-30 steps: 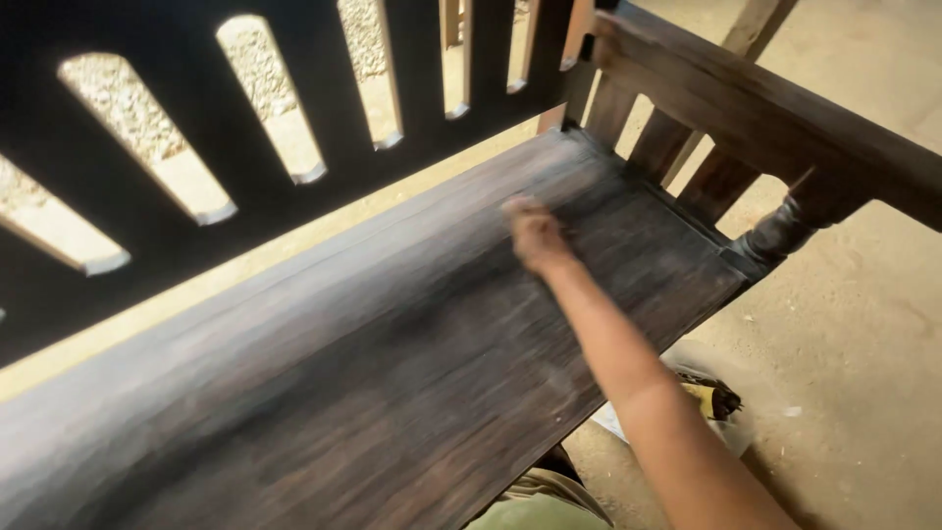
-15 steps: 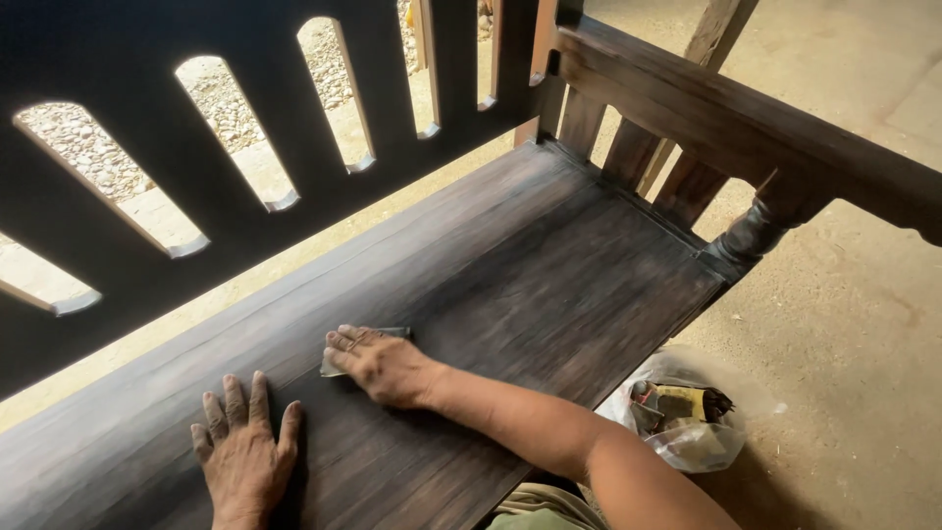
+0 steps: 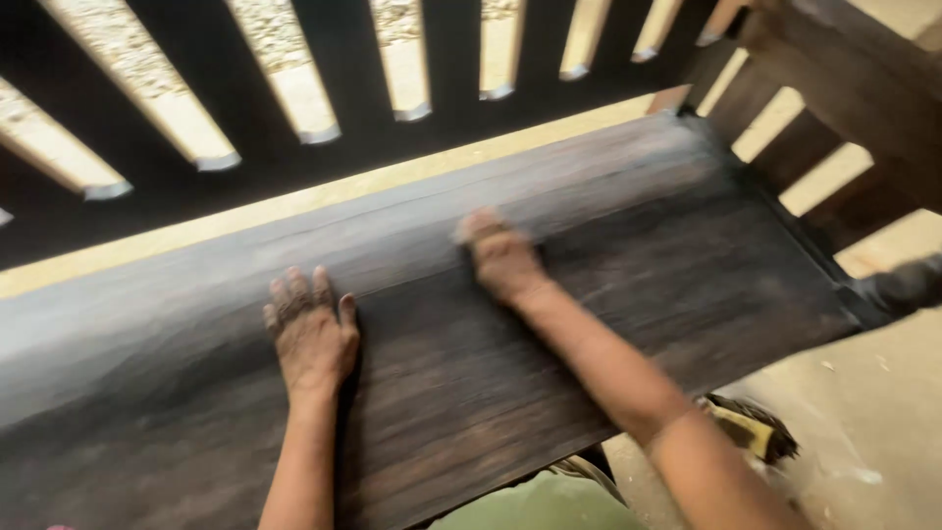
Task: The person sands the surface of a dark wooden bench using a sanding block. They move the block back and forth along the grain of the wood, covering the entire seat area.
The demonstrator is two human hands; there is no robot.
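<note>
A crumpled yellow and dark package point(image 3: 751, 432) lies on the sandy floor below the dark stained wooden bench surface point(image 3: 608, 285). The left hand point(image 3: 312, 334) presses flat, fingers spread; the right hand point(image 3: 502, 257) is blurred, its grip unclear.

The bench point(image 3: 608, 285) seat is dark-stained wood, matt, with coarse streaky grain; near its back edge the surface looks greyer and dusty. Behind the seat, the backrest slats point(image 3: 446, 59) are darker wood with a duller, even finish. Right of the seat, the floor point(image 3: 883, 432) looks like rough, pale concrete. Both hands point(image 3: 312, 334) look dusty and grimed.
</note>
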